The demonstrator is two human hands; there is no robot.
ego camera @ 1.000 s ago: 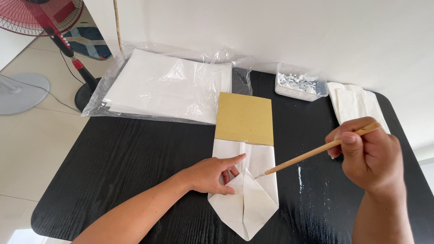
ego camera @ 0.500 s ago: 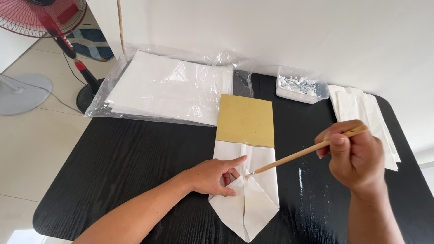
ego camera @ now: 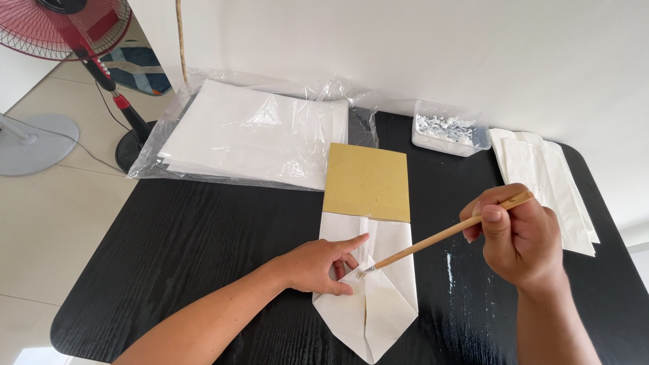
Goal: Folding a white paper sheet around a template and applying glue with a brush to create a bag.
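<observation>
While left hand (ego camera: 318,265) pins folded paper (ego camera: 368,284), right hand (ego camera: 517,233) w/ brush (ego camera: 443,234), tip blurred

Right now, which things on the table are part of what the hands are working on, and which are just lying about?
In use:
left hand pressing the folded white paper bag
right hand holding the wooden brush, tip on the fold
brown card sticking out of the bag

Lying about:
plastic-wrapped paper stack
clear tub
pile of white bags
pedestal fan

Open tabletop at lower left and far right of frame.
Bagged paper stack (ego camera: 250,132) blocks upper left; plastic tub (ego camera: 449,128) and white sheets (ego camera: 551,182) crowd upper right.
</observation>
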